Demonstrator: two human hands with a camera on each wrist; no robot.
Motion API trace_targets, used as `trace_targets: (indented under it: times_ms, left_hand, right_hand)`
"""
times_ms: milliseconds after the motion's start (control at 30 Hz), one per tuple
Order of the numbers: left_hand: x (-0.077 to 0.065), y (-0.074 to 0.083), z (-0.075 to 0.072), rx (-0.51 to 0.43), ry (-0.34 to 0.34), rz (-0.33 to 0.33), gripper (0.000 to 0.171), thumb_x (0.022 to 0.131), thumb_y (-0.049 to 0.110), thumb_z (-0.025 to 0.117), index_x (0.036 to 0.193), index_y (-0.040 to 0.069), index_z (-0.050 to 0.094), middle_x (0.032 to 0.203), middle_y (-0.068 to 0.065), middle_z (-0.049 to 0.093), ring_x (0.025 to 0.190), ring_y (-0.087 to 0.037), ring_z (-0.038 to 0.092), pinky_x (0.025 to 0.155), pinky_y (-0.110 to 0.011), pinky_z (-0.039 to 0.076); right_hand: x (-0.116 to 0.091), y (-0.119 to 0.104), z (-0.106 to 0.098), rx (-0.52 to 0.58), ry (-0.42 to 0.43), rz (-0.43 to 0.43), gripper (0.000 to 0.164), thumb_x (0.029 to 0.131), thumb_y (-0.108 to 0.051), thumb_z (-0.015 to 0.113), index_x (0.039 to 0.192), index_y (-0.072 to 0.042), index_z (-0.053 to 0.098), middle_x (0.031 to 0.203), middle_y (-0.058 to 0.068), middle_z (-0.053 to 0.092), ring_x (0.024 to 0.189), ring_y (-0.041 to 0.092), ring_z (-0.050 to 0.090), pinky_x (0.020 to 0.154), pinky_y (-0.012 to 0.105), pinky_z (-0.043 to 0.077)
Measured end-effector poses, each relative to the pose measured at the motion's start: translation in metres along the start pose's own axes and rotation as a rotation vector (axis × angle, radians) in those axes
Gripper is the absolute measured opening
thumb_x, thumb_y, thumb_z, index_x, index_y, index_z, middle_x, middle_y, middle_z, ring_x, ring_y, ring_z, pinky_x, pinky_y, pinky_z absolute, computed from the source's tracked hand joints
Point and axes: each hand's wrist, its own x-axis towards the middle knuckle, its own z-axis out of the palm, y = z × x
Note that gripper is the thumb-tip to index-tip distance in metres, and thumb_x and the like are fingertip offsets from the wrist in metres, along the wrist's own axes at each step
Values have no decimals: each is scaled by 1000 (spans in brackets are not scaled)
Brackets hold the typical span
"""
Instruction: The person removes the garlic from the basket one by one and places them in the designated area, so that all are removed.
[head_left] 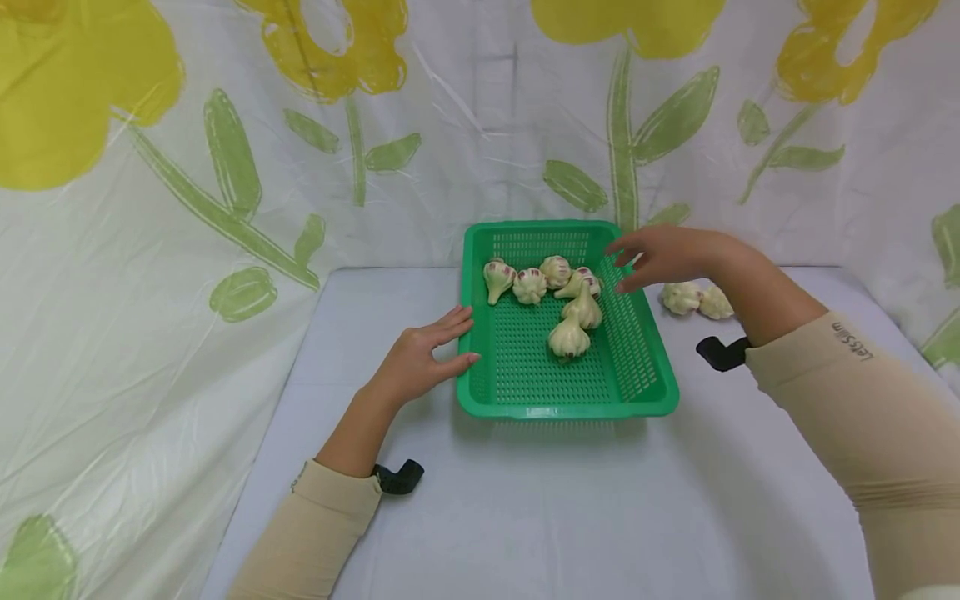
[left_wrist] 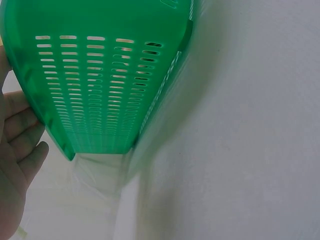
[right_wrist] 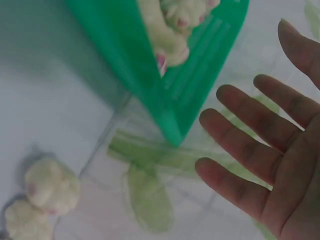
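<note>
A green plastic basket (head_left: 555,412) with slotted walls stands on the table, holding several garlic bulbs (head_left: 568,337) with purple streaks. At its left rim is my left hand (head_left: 423,354), fingers extended along the edge and thumb over the rim; the left wrist view shows the fingers against the basket's outer side (left_wrist: 95,90). My right hand (head_left: 667,254) hovers over the basket's right rim, holding nothing. In the right wrist view its fingers (right_wrist: 240,135) are spread and relaxed. Two more garlic bulbs (head_left: 681,297) lie on the table right of the basket, below the right forearm.
The white-covered table (head_left: 540,517) extends in front of the basket. Behind it hangs a white plastic sheet (head_left: 465,167) printed with yellow flowers and green leaves, close to the basket's far rim. A black wrist mount (head_left: 401,477) sticks out from the left cuff.
</note>
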Motion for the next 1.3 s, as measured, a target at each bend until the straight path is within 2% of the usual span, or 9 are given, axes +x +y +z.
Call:
trace_targets:
  times_ms: [167, 333, 600, 867, 1000, 1167, 1300]
  left_hand:
    - [-1, -1, 0, -4, 5, 6, 57, 88, 29, 76, 137, 6, 58, 148, -2, 50, 139, -17, 44, 107, -41, 46]
    - [-1, -1, 1, -13, -2, -6, 57, 88, 29, 76, 136, 5, 58, 148, -1, 50, 140, -15, 43, 107, -41, 45]
    - [-1, -1, 0, -9, 1, 13, 57, 88, 28, 76, 136, 4, 58, 147, -3, 50, 140, -16, 44, 107, -39, 45]
    - [2, 0, 0, 8, 3, 30, 57, 87, 28, 76, 136, 2, 58, 148, -3, 50, 139, -17, 44, 107, -40, 46]
    - [3, -1, 0, 13, 8, 41, 57, 87, 27, 77, 135, 0, 59, 147, -5, 51, 139, -18, 45, 106, -40, 46]
    - [2, -2, 1, 22, 10, 40, 58, 87, 27, 76, 135, 0, 59, 147, -5, 50, 139, -19, 45, 105, -42, 47]
    - [2, -2, 2, 23, 9, 32, 58, 87, 28, 76, 135, 1, 59, 147, -4, 50, 139, -19, 45, 105, -42, 47]
  right_hand:
    - [16, -19, 15, -12, -58, -68, 61, 94, -33, 67, 145, -7, 47, 140, 20, 54, 125, 38, 56, 98, 50, 50]
    - [32, -27, 30, -9, -155, -107, 57, 95, -30, 66, 144, -5, 49, 142, 21, 53, 131, 37, 51, 101, 49, 49]
    - [51, -32, 42, -25, -191, -109, 59, 94, -32, 67, 144, -5, 50, 145, 18, 51, 135, 35, 48, 104, 49, 46]
    - [61, -38, 49, -82, -231, -100, 54, 95, -32, 66, 140, -4, 54, 137, 16, 59, 126, 33, 55, 100, 47, 50]
    - [61, -41, 50, -78, -227, -66, 51, 95, -31, 66, 138, -5, 57, 135, 15, 60, 124, 32, 57, 94, 47, 53]
    - [63, -44, 55, -56, -290, 7, 53, 95, -35, 65, 142, -13, 54, 142, 13, 55, 127, 34, 55, 87, 53, 56]
    - [68, -46, 61, -98, -314, -44, 52, 96, -34, 63, 142, -11, 54, 143, 14, 55, 129, 34, 54, 92, 50, 54]
